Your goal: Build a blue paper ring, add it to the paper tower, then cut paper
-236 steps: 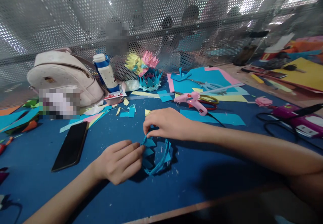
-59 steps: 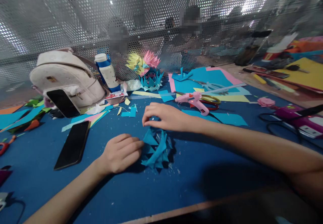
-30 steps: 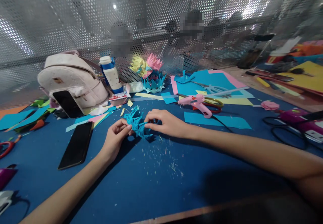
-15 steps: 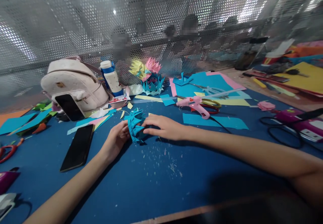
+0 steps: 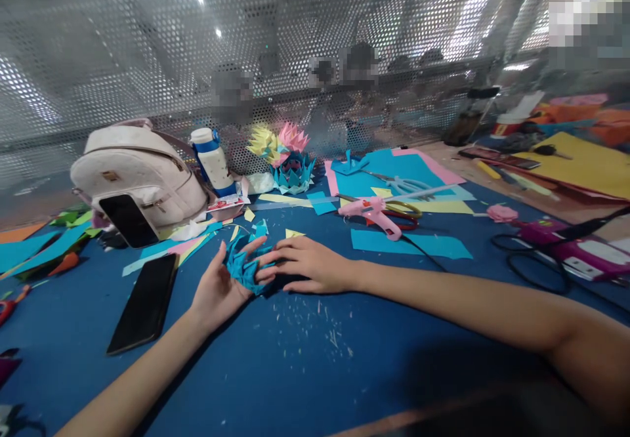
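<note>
A spiky folded blue paper piece (image 5: 245, 264) sits between my two hands, a little above the blue table (image 5: 315, 371). My left hand (image 5: 216, 289) cups it from the left and below, palm turned up, fingers curled round its points. My right hand (image 5: 302, 265) presses against its right side with the fingertips on the paper. Paper snippets lie on the table just below the hands.
A black phone (image 5: 142, 302) lies left of my hands. Behind stand a white bag (image 5: 142, 174) with a second phone (image 5: 128, 220), a bottle (image 5: 212, 161), finished paper flowers (image 5: 285, 151), a pink glue gun (image 5: 371, 210), scissors (image 5: 406, 207) and coloured sheets (image 5: 408, 243). Another glue gun (image 5: 566, 243) and cables lie right.
The blue paper piece was pushed together from an open ring into a tight spiky bundle and lifted off the table. Both hands moved away from me and now enclose it.
</note>
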Available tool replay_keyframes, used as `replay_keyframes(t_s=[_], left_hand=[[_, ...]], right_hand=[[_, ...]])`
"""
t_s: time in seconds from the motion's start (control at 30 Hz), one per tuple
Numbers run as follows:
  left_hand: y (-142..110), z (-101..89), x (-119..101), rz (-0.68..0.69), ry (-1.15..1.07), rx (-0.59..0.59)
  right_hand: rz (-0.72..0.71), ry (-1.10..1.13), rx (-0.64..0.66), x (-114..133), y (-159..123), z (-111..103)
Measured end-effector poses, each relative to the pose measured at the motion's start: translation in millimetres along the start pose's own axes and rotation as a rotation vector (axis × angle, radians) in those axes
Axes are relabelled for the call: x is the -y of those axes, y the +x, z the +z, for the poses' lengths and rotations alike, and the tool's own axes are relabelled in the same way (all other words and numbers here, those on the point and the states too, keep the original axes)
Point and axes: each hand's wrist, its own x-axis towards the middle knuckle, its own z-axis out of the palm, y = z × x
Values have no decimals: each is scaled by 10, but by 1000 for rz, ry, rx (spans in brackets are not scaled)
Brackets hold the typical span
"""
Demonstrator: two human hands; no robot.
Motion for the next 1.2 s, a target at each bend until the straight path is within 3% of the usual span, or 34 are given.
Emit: replay_keyframes(t_s=[0.4, 0.87, 1.03, 1.2], left_hand=[[-2, -17, -21, -21, 28, -11], [16, -5, -17, -21, -49, -45], [15, -9, 13, -11, 4, -127], [9, -12, 42, -14, 77, -222]], right_hand=[[8, -82, 48, 34, 3, -39], [41, -85, -126, 47, -26, -61], [106, -88, -160, 56, -21, -65], [64, -125, -124, 43, -27, -29]])
